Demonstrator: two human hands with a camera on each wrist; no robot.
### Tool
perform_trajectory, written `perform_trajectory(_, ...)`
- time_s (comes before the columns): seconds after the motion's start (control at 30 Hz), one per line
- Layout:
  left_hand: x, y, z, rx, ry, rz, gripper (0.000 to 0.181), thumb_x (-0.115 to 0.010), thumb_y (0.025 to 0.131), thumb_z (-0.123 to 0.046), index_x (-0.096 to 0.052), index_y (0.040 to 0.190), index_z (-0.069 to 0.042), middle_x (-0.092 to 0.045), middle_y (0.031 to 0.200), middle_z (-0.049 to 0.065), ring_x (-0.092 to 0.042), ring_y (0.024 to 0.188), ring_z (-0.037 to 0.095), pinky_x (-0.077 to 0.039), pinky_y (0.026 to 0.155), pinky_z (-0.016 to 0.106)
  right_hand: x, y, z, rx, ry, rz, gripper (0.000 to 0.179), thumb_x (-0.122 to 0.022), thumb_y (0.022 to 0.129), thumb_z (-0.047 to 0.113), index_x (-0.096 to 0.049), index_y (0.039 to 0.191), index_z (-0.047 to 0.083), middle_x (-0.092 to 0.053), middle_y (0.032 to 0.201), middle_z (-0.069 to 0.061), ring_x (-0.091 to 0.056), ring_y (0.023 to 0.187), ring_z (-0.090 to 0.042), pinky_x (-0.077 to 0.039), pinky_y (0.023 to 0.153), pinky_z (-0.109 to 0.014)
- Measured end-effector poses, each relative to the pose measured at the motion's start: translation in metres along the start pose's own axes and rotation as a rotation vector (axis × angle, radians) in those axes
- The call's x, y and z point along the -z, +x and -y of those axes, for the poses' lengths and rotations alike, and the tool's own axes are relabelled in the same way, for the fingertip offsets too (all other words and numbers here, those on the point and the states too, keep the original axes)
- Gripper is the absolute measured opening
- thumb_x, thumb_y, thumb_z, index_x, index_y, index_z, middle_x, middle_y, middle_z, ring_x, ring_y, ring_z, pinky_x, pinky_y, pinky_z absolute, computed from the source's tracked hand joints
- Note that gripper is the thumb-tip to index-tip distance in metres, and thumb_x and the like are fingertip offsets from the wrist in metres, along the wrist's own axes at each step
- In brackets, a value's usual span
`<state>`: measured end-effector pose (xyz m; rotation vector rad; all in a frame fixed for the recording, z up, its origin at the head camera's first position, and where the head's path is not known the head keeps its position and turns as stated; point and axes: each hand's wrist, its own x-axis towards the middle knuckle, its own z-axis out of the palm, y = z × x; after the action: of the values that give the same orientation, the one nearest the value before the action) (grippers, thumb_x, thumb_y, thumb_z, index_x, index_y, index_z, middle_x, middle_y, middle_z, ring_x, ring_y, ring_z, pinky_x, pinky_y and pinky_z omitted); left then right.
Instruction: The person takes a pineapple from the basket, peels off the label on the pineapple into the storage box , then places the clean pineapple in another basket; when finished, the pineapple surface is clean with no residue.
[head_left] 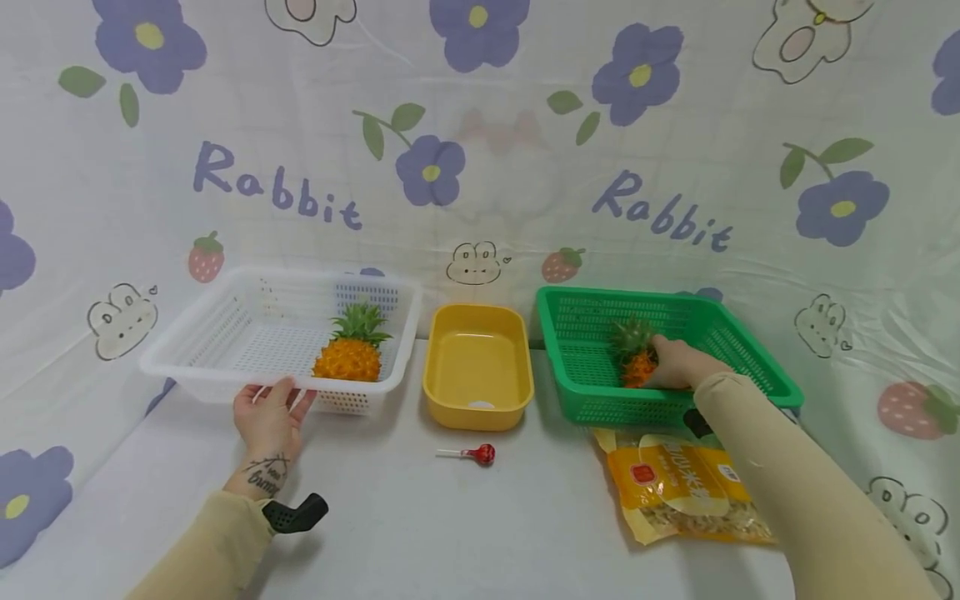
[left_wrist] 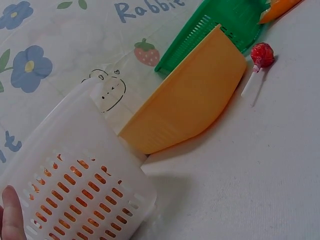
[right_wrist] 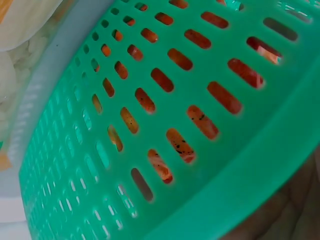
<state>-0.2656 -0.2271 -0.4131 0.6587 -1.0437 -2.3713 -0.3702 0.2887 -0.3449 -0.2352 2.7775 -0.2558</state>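
Note:
At the left, a white plastic basket (head_left: 187, 369) holds a small orange pineapple (head_left: 347, 360) with a green crown. My left hand (head_left: 267, 419) grips the basket's front rim; one straight finger (left_wrist: 12, 215) lies against the outer wall in the left wrist view. On the right, my right hand (head_left: 678, 364) reaches over the front rim of a green basket (head_left: 600, 398) and holds a second pineapple (head_left: 637, 368) inside it. The far fingers are hidden. Through the slots of the green basket, orange pineapple skin (right_wrist: 202, 122) shows in the right wrist view.
Between the two baskets stands a yellow tub (head_left: 480, 417). A red-wrapped lollipop (head_left: 483, 454) lies on the white table in front of it. An orange-and-clear food bag (head_left: 675, 492) lies before the green basket, partly beneath my right forearm. A printed cloth hangs behind.

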Motion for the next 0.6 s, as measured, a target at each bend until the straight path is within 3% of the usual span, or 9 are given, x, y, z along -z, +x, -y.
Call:
perform_trajectory(0.3,-0.0003,-0.0001,-0.0004,0.003,0.003,-0.001,0.049,-0.058,0.087,-0.001,-0.035,0.127,-0.014,-0.043,0.110,0.005,-0.054,0.110,0.025,-0.055,0.072,0.033,0.0001,-0.0013,0.0001,0.014,0.022,-0.053,0.076,-0.068,0.081,0.034,-0.029,0.130,-0.008,-0.038,0.128,-0.037,-0.040,0.115,-0.050,-0.043,0.086,-0.057)
perform_trajectory(0.6,0.0000,0.0002,-0.0006,0.010,-0.002,0.004,0.049,-0.059,0.087,-0.001,-0.035,0.127,-0.015,-0.044,0.111,0.004,-0.052,0.116,0.028,-0.055,0.072,0.033,0.0060,-0.0073,0.0003,0.001,0.066,-0.084,0.097,-0.072,0.077,0.035,-0.014,0.140,-0.009,-0.020,0.138,-0.040,-0.024,0.123,-0.055,-0.035,0.093,-0.064)
